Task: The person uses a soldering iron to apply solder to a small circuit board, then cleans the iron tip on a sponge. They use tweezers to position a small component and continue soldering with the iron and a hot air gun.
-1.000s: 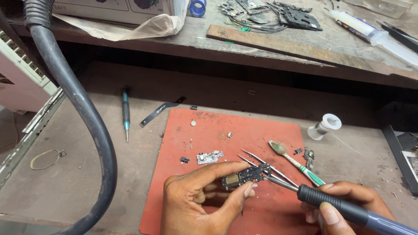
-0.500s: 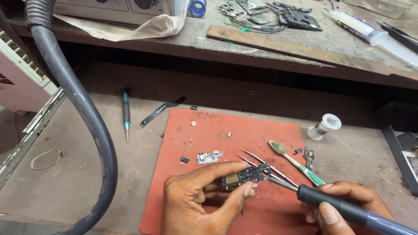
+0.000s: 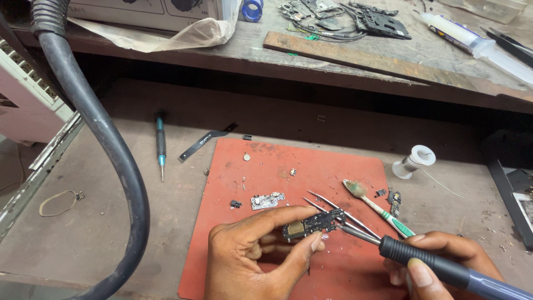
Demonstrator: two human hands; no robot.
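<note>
Soft, even light falls from above and lights the bench (image 3: 111, 222) and the red mat (image 3: 311, 166) clearly, with no harsh glare. Under the upper shelf (image 3: 344, 61) lies a deep dark band of shadow. The left hand (image 3: 252, 255) casts a faint, soft shadow on the mat. The centre is sharp, small parts readable. The black hose (image 3: 105, 144) close to the lens looks slightly soft, and straight edges bow near the frame's borders.
</note>
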